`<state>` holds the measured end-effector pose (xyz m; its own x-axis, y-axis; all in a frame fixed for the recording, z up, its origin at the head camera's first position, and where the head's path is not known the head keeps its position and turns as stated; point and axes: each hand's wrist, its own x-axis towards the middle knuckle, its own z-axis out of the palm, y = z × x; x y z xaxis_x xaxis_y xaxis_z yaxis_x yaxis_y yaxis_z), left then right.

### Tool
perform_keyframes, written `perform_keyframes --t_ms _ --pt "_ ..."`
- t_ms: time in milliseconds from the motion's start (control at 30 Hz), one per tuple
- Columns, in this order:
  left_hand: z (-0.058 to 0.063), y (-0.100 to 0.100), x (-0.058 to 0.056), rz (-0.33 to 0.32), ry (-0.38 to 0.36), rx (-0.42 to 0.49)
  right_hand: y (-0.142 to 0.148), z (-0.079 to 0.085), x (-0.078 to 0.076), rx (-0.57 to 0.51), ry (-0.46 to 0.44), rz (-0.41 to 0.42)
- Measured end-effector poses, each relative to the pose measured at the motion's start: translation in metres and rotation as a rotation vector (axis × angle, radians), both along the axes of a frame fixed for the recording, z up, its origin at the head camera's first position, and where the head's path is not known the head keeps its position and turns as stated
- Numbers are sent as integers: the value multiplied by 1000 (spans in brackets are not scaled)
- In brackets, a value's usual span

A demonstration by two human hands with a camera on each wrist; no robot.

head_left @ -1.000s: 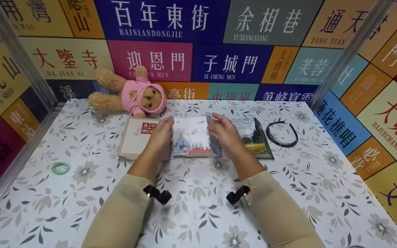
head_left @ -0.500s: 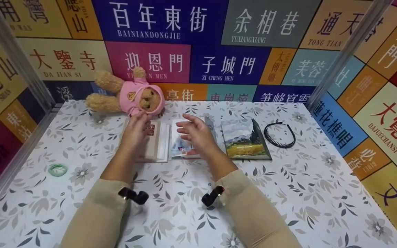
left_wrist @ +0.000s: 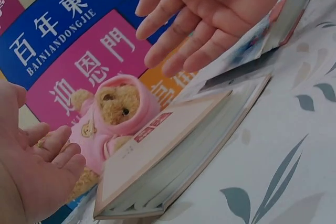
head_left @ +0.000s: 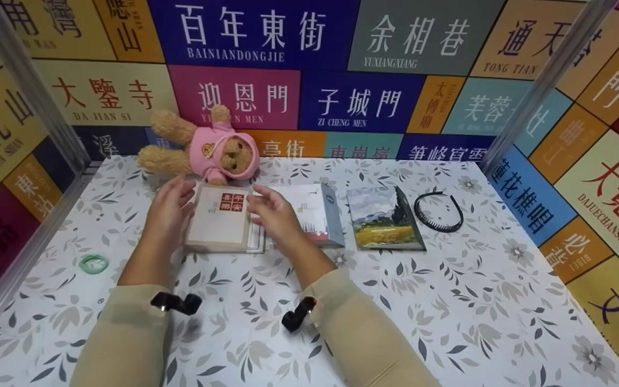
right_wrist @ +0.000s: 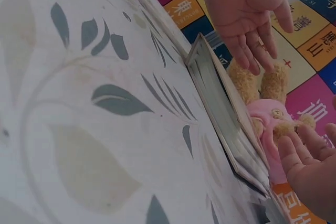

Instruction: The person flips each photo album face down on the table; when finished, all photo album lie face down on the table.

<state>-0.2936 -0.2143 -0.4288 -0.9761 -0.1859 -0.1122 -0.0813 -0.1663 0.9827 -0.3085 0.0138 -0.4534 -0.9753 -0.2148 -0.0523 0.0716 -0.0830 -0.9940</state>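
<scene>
A thick beige book with a red four-square print lies flat on the table, its page edges showing in both wrist views. My left hand is at the book's left side, fingers relaxed and palm turned inward. Over the right edge of the same book is my right hand, its fingers loosely spread. Neither hand grips anything; in the left wrist view the right hand appears above the cover. A white illustrated book with a blue-grey spine is partly hidden behind the right forearm.
To the right lie a book with a landscape painting and a black toothed headband. A teddy bear in a pink hoodie lies at the back against the printed wall. A green ring-shaped item is at the left.
Both hands have moved left, from either side of the white illustrated book to either side of the beige book. The books have stayed about where they were.
</scene>
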Motion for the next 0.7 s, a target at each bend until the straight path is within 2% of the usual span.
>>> perform_keyframes --t_ms 200,333,500,600,700 --pt "-8 -4 -2 -15 -65 -71 1 -7 3 62 -42 28" --pt "-14 -7 -4 -39 -170 -129 1 -5 5 97 -100 60" --pt "-20 -10 -6 -101 -280 -172 1 -4 8 117 -134 98" --pt "-22 -10 -7 -125 -296 -183 1 -5 10 116 -138 125" --pt "-23 -11 -8 -107 -302 -206 0 -6 10 93 -140 164"
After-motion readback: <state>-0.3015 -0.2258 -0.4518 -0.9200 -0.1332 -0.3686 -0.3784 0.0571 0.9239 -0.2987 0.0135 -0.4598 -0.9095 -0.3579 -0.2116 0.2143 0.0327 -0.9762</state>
